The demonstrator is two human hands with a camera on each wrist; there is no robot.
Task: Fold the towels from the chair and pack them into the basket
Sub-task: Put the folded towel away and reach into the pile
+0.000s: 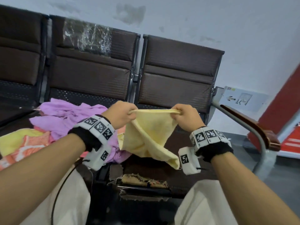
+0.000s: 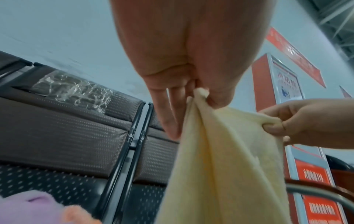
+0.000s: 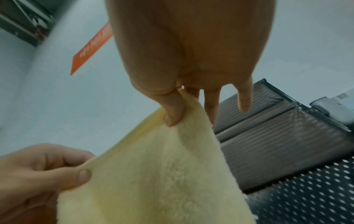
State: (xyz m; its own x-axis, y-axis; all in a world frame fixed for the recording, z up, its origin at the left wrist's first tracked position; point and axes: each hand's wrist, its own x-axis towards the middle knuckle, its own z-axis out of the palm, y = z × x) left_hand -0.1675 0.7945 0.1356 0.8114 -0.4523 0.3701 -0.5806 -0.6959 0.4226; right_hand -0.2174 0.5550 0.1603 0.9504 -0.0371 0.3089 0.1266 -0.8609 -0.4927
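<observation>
At the bottom of the frame our forearms are reaching up from the lower corners, each wrist wearing a black band with white marker blocks. Just above centre we are holding a pale yellow towel (image 1: 146, 135) in the air over the seat of the right-hand chair (image 1: 177, 65). Our left hand (image 1: 119, 113) is pinching one end of its top hem, thumb pressing the cloth against curled fingers. Our right hand (image 1: 185, 115) is pinching the other end the same way, thumb against forefinger, while the remaining fingers are hanging fairly straight in the right wrist view. The hem is stretching nearly level, left to right across the frame, so the towel's long axis is running sideways between our hands. The body is hanging down from it in folds, narrowing to a corner that is pointing toward the lower right, near the right wrist block.

Left of centre, farther back, a purple towel (image 1: 65, 117) is lying crumpled on the middle seat, with yellow and orange cloths (image 1: 24, 143) beside it at the left edge. Behind them the brown chair backs are standing against a pale wall (image 1: 211, 21).
</observation>
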